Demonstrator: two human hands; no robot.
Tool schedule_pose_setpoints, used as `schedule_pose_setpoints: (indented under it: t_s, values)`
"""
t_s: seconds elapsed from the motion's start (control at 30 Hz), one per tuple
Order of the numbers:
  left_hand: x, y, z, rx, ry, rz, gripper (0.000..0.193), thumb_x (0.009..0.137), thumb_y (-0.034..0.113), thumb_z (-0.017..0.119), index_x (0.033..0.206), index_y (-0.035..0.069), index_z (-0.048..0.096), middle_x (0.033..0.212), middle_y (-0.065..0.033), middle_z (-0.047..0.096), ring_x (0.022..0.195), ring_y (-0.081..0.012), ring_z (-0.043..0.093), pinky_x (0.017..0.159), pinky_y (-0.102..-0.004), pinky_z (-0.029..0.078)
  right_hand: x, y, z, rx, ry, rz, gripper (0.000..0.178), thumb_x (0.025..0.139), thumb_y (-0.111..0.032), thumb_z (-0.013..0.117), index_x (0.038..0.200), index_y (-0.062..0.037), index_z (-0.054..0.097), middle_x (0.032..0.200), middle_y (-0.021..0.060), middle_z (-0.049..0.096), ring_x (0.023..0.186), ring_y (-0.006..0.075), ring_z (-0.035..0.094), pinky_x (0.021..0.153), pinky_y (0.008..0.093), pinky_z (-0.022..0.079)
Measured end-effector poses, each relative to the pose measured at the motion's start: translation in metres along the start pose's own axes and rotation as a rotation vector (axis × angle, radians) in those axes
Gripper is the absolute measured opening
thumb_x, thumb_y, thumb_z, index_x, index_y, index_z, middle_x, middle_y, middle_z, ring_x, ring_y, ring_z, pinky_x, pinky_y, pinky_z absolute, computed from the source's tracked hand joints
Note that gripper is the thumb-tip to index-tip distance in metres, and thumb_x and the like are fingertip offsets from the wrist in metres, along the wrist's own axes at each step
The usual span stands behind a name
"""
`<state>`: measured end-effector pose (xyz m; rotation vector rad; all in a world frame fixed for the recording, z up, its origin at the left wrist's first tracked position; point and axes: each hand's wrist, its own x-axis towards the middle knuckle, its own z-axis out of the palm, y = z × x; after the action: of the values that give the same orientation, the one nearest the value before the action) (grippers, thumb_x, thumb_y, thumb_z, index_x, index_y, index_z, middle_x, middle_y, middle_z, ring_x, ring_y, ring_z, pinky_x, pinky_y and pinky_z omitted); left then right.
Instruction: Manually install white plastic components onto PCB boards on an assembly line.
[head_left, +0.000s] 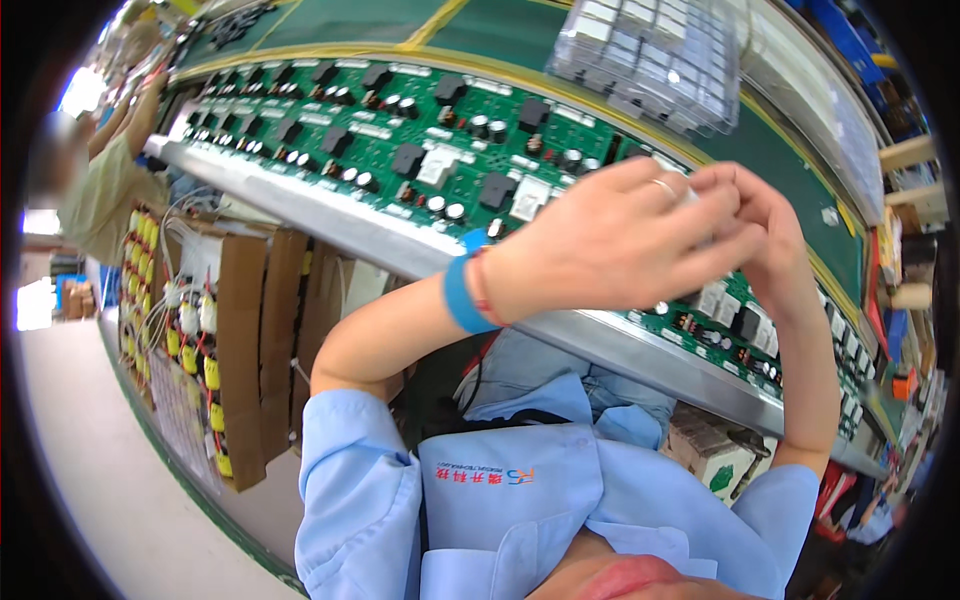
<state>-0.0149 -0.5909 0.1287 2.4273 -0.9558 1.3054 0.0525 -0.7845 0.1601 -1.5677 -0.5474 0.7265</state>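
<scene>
My left hand (600,235), with a ring and a blue wristband (462,290), reaches over the circuit boards with its fingers curled. Against its fingertips is my right hand (765,225), also with bent fingers. The two hands meet above the boards; whatever is pinched between them is hidden by the fingers. Beneath and around them runs a long row of green circuit boards (375,125) carrying black relays, capacitors and white blocks. One white block (530,198) sits on a board just left of my left hand.
A metal rail (330,222) edges the boards on my side. Beyond them stands a stack of clear plastic trays (650,60) on the green bench top (510,38). At left are cardboard cartons (240,350) with yellow-wrapped parts (187,350); farther off, another person (110,190) works.
</scene>
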Motion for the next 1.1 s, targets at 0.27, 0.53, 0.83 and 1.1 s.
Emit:
schedule_pose_setpoints:
  t_s: [0.27,0.53,0.83,1.1]
  values:
    - [-0.018,-0.015,-0.013,-0.286,-0.145,-0.278,0.037,0.084,0.013,0.062,0.12,0.008,0.064,0.1,-0.0065,0.064,0.075,-0.0158,0.064,0.064,-0.0275,0.05,-0.019,0.003,-0.024,-0.307,0.211,-0.136,0.051,0.086,-0.012,0.068,0.134,-0.0055,0.054,0.113,0.0049,0.062,0.083,0.0057,0.057,0.067,0.0207,0.047]
    - [-0.077,-0.091,-0.083,-1.203,0.066,-1.28,0.044,0.1,0.015,0.049,0.14,-0.002,0.045,0.113,-0.008,0.059,0.096,-0.0148,0.06,0.084,-0.0271,0.048,-0.097,0.127,-0.403,-1.363,0.747,0.088,0.051,0.093,-0.027,0.066,0.138,-0.0077,0.054,0.131,0.0139,0.06,0.118,0.0243,0.059,0.099,0.0321,0.044]
    - [-0.091,-0.093,-0.099,-0.834,-0.364,-1.257,0.05,0.09,0.012,0.069,0.136,0.003,0.054,0.103,-0.0063,0.063,0.089,-0.0132,0.062,0.08,-0.0288,0.052,-0.073,0.16,-0.389,-1.156,0.772,0.319,0.049,0.093,-0.023,0.063,0.141,-0.0135,0.053,0.136,0.0125,0.058,0.112,0.0239,0.061,0.097,0.032,0.045]
    - [-0.079,-0.105,-0.083,-0.209,-0.754,-0.372,0.044,0.077,0.001,0.071,0.12,0.006,0.063,0.11,-0.0103,0.062,0.096,-0.0298,0.063,0.08,-0.0363,0.053,-0.07,0.163,-0.403,-1.08,0.556,0.095,0.04,0.093,-0.009,0.062,0.133,-0.0109,0.057,0.115,0.0085,0.065,0.102,0.0158,0.06,0.092,0.0283,0.046]
